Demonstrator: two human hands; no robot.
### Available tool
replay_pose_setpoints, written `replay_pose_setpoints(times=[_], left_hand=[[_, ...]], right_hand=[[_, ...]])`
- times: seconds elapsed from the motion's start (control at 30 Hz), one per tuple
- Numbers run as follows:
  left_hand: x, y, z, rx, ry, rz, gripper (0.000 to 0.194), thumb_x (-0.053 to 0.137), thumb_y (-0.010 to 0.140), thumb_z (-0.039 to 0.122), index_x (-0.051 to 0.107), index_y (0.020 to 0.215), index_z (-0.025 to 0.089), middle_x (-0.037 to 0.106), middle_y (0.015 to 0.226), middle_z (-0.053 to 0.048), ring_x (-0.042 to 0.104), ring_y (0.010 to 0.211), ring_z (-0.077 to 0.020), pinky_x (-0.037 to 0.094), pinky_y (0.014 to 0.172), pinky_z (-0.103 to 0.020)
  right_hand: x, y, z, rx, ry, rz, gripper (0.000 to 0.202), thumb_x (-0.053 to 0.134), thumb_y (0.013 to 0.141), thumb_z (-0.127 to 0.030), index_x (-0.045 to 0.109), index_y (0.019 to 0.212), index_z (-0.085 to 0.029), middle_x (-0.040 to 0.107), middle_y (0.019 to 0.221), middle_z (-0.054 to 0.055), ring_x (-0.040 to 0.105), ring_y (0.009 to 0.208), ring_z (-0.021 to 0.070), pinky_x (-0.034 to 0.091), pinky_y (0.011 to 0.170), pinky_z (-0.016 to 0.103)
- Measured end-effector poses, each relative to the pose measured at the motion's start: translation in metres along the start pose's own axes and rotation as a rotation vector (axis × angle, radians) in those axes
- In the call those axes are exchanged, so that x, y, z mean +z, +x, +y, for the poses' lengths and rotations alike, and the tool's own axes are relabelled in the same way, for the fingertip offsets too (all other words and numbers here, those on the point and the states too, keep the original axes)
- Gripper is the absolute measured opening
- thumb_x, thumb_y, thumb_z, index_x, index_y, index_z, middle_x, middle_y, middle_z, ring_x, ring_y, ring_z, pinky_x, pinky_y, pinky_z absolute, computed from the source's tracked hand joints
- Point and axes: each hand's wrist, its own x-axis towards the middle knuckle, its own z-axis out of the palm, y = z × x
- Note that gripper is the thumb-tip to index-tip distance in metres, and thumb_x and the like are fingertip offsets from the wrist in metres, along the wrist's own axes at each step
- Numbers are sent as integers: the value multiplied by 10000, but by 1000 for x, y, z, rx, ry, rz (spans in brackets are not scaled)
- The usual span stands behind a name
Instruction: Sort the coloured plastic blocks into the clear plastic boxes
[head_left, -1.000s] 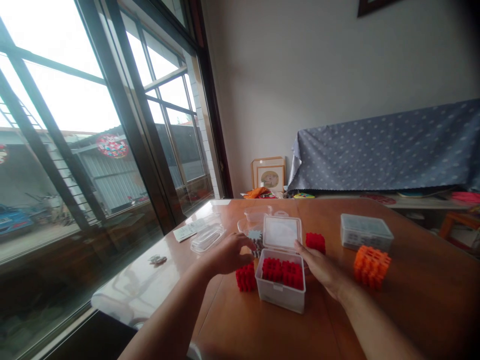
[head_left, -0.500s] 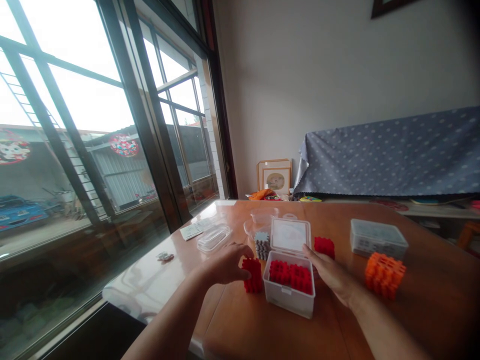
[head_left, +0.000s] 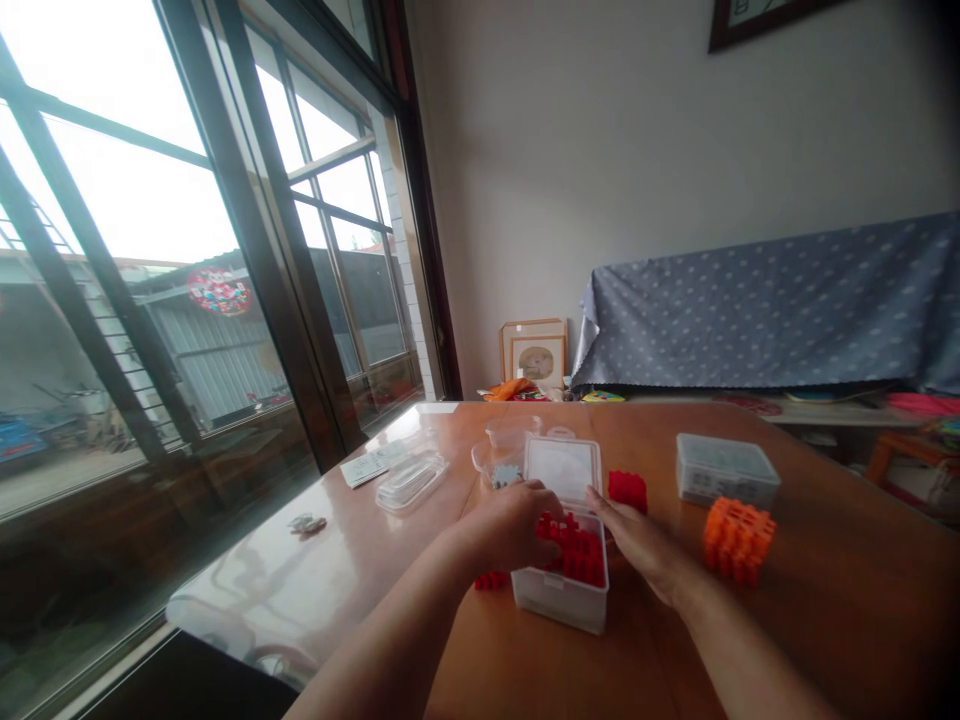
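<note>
A translucent plastic box (head_left: pixel 561 600) stands on the table with its lid (head_left: pixel 564 468) tipped back. Red interlocking plastic pieces (head_left: pixel 583 555) sit in rows inside. My left hand (head_left: pixel 517 525) reaches over the left wall, its thumb and fingers closed around red pieces at the left of the box. Below that wrist, part of another red stack (head_left: pixel 491 580) shows on the table. At the box's right side, my right hand (head_left: pixel 637 545) holds the wall, with the thumb by the hinge corner and the other fingers mostly hidden.
Behind the box lie a red stack (head_left: pixel 628 491) and grey-blue pieces (head_left: pixel 507 475) near a clear container (head_left: pixel 514 432). An orange stack (head_left: pixel 739 540) and a closed box (head_left: pixel 727 470) stand to the right. To the left are a clear lid (head_left: pixel 412 480), a paper (head_left: pixel 369 466) and a small bundle (head_left: pixel 307 523).
My left hand has moved right, from the red stack beside the box to the red pieces inside it. My right hand keeps its place at the box. The view has turned slightly right.
</note>
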Motion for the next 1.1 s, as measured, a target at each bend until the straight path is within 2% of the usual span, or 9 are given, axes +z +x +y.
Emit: replay_pose_setpoints(times=[0.2, 0.33, 0.43, 0.7, 0.9, 1.1], left_hand=[[13, 16, 13, 56, 18, -51, 283, 760, 699, 275, 712, 974, 230, 659, 1055, -75, 629, 959, -254, 522, 873, -351], [18, 17, 15, 46, -30, -88, 220, 738, 715, 245, 701, 930, 225, 636, 1100, -70, 645, 853, -213, 534, 823, -343], [21, 17, 14, 35, -58, -67, 222, 735, 714, 224, 685, 931, 232, 615, 1131, -54, 645, 835, -186, 536, 829, -327], [20, 21, 9, 13, -42, -123, 303, 791, 708, 358, 744, 988, 251, 628, 1090, -49, 643, 821, -189, 529, 807, -298], [26, 25, 5, 34, -30, -88, 267, 777, 728, 330, 755, 988, 271, 642, 1077, -47, 635, 914, -216, 517, 867, -307], [29, 25, 7, 25, -37, -52, 281, 761, 728, 305, 728, 995, 227, 660, 1039, -57, 646, 889, -219, 525, 808, -304]], right_hand=[[1, -2, -3, -26, 12, -13, 685, 505, 844, -764, 717, 1127, -178, 769, 863, 67, 689, 771, 229, 503, 733, 348], [1, -2, -4, -27, -2, -12, 686, 487, 847, -774, 716, 1118, -187, 769, 884, 68, 686, 808, 228, 489, 746, 343], [1, -3, -7, -13, -20, -5, 696, 476, 844, -783, 710, 1129, -193, 771, 919, 73, 685, 817, 230, 485, 732, 341], [3, -7, -13, -18, 10, -13, 714, 531, 798, -794, 723, 1112, -182, 768, 878, 78, 700, 834, 252, 505, 793, 382], [4, -8, -13, -25, 5, -14, 702, 523, 807, -789, 726, 1115, -191, 770, 895, 71, 696, 832, 248, 497, 780, 370], [2, -4, -9, -35, -38, 1, 688, 484, 843, -777, 723, 1130, -200, 772, 950, 68, 689, 861, 246, 482, 776, 367]])
